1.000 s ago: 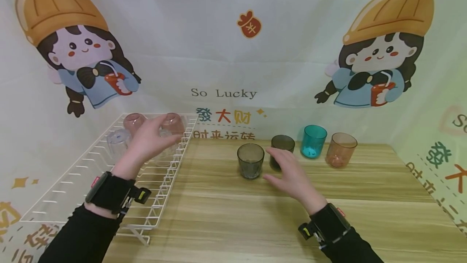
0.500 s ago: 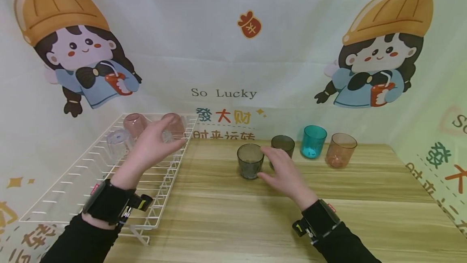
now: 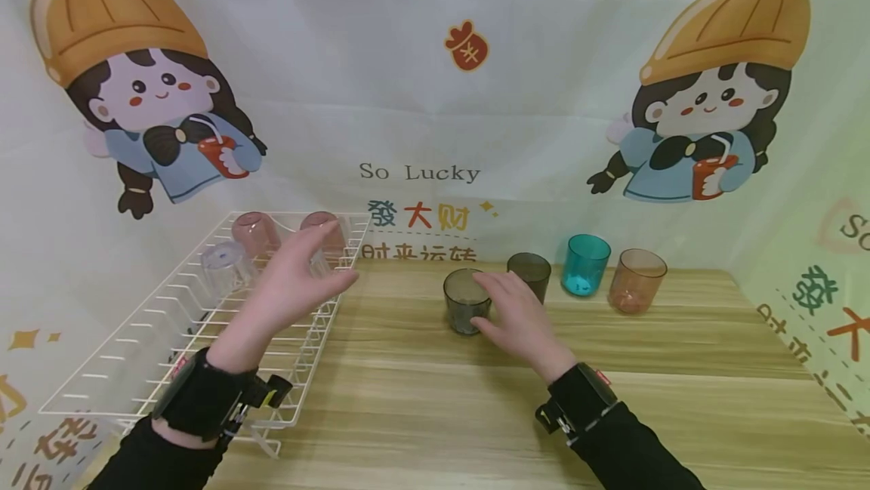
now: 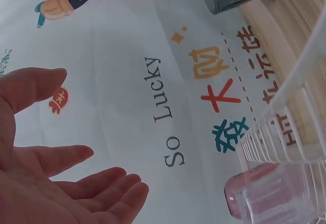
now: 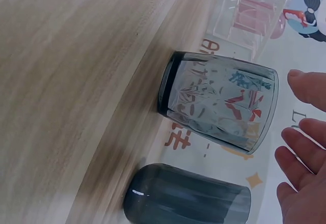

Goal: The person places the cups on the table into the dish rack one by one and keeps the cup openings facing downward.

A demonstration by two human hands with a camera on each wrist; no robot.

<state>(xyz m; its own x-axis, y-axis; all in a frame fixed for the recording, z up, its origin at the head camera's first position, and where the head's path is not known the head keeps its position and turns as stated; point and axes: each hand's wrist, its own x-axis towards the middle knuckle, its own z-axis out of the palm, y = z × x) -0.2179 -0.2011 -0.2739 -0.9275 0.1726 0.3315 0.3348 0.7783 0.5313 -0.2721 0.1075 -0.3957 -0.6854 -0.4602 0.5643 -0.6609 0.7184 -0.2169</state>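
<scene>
Beside the front grey glass [image 3: 460,316], my right hand [image 3: 522,322] is spread, its fingers and thumb overlapping the rim in the head view. The right wrist view shows that glass [image 5: 216,99] standing upright, with thumb and fingertips just short of its mouth. My left hand [image 3: 288,282] hovers over the white wire rack [image 3: 314,362], fingers loosely extended and nothing in them. Behind it, two pink glasses [image 3: 254,230] and a clear glass [image 3: 224,263] sit upside down on the rack; another clear glass is mostly hidden by the hand.
A darker grey glass [image 3: 535,272] stands behind the right hand, partly covered by it. Farther right are a teal glass [image 3: 586,263] and a peach glass [image 3: 636,282], both upright on the wooden table [image 3: 421,414]. A printed cloth [image 3: 544,97] hangs behind.
My right hand has moved left, from beside the darker glass to the front grey glass. My left hand has drifted slightly right and down over the rack. The glasses stay put.
</scene>
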